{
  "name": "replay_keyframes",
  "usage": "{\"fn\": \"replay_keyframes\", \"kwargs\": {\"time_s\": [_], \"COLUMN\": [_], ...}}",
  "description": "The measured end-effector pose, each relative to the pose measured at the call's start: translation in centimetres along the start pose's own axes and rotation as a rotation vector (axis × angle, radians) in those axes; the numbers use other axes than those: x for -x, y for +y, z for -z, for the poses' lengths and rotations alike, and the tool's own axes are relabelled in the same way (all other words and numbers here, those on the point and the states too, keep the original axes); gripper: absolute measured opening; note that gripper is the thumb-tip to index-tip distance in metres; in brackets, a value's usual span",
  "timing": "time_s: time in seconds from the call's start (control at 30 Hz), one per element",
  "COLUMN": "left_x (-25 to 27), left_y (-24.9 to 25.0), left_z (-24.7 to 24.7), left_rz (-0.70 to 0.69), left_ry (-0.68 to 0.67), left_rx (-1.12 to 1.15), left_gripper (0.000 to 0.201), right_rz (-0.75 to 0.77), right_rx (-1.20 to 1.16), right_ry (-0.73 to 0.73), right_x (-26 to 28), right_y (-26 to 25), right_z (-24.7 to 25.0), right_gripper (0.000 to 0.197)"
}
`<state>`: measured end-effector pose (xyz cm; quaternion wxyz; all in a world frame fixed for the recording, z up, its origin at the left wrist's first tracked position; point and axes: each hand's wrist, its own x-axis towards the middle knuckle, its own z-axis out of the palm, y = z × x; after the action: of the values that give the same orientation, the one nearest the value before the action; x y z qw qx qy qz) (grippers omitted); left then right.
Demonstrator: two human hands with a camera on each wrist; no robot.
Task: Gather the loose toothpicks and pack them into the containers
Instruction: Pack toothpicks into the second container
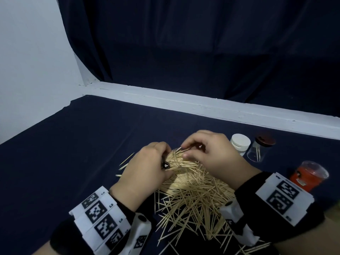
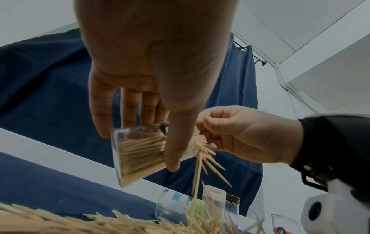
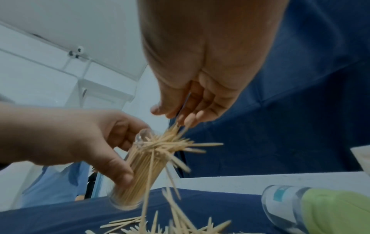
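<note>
Your left hand (image 2: 140,79) grips the jar (image 2: 138,156), mouth toward your right hand (image 3: 192,107), whose grip pinches toothpicks (image 3: 172,142) just beside that mouth, splayed across it; realign them.

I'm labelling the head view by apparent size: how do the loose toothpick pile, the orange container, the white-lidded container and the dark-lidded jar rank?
1. Toothpick pile, by far the largest.
2. Orange container, though it sits nearer the camera.
3. White-lidded container and dark-lidded jar look about alike; I would not rank them.
</note>
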<state>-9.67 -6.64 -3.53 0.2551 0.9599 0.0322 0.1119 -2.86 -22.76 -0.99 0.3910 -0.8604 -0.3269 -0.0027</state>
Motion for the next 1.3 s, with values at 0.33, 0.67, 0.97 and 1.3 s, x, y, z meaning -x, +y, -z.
{"fn": "replay_keyframes", "kwargs": {"time_s": [0.33, 0.67, 0.97, 1.3], "left_x": [-0.2, 0.1, 0.1, 0.1], "left_y": [-0.7, 0.3, -0.4, 0.1], "left_z": [0.4, 0.2, 0.3, 0.1], "left_rz": [0.073, -0.023, 0.014, -0.041], "left_ry": [0.052, 0.016, 0.064, 0.058], "left_rx": [0.071, -0.015, 0.093, 0.089], "left_gripper": [0.042, 0.041, 0.042, 0.041], "right_rz": [-0.291, 0.146, -0.061, 0.255], "right_rx": [-0.316, -0.003, -0.333, -0.146], "right_ry": [-0.048, 0.170, 0.241, 0.333], "right_x": [2.3, 1.8, 2.2, 2.7], "right_y": [1.3, 0.2, 0.5, 0.8], "right_z": [-0.4, -2.1, -0.5, -2.5], "right_gripper": [0.045, 0.009, 0.031, 0.015]}}
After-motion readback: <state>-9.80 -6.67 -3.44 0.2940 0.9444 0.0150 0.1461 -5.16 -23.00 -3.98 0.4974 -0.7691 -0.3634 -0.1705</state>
